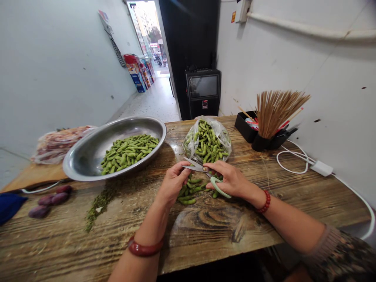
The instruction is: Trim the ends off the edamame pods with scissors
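My right hand (227, 177) grips spread scissors (197, 168). My left hand (172, 181) pinches close; holding anything? I can't tell. I'd snip clear of its fingertips.

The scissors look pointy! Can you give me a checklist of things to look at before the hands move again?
1. Scissors held in the right hand: ok.
2. Blades well away from the left hand: not ok, a blade looks very close to its fingertips.
3. A pod pinched by the left hand: cannot tell.
4. Plastic bag open, with its pods showing: ok.
5. Room in the metal bowl: ok, bare metal shows beside its pods.
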{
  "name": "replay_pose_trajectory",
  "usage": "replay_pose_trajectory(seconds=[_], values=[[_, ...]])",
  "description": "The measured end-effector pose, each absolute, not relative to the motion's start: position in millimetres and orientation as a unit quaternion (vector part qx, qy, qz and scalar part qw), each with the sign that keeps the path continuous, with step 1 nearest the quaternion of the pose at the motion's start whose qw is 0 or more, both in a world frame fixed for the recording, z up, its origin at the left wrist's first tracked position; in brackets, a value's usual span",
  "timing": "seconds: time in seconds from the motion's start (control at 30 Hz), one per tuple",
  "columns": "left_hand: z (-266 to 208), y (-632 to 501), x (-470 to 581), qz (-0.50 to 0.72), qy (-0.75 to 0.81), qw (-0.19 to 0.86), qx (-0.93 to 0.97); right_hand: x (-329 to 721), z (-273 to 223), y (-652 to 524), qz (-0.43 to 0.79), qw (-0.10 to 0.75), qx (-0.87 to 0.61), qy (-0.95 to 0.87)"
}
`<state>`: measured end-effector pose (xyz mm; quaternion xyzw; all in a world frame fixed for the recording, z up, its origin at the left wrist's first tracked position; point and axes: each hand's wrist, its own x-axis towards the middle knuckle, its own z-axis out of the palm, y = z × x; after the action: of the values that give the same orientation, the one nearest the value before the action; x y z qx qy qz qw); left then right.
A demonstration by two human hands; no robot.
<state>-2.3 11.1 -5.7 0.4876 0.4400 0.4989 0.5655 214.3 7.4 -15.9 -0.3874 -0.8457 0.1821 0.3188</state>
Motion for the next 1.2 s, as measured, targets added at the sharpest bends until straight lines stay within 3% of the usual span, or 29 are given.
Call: replay_pose_trajectory(seconds=[0.73,0.97,1.2], values=[[-3,10,0,0.469,0.434,0.556,0.532,213,-22,10,0.191,0.345,-0.359,-0.846],[1,11,-2,0.531,0.406,0.611,0.424,213,-26,15,0.204,0.38,-0.402,-0.808],[4,15,-9,0.584,0.362,0.661,0.303,213,-22,14,0.217,0.354,-0.405,-0.815]])
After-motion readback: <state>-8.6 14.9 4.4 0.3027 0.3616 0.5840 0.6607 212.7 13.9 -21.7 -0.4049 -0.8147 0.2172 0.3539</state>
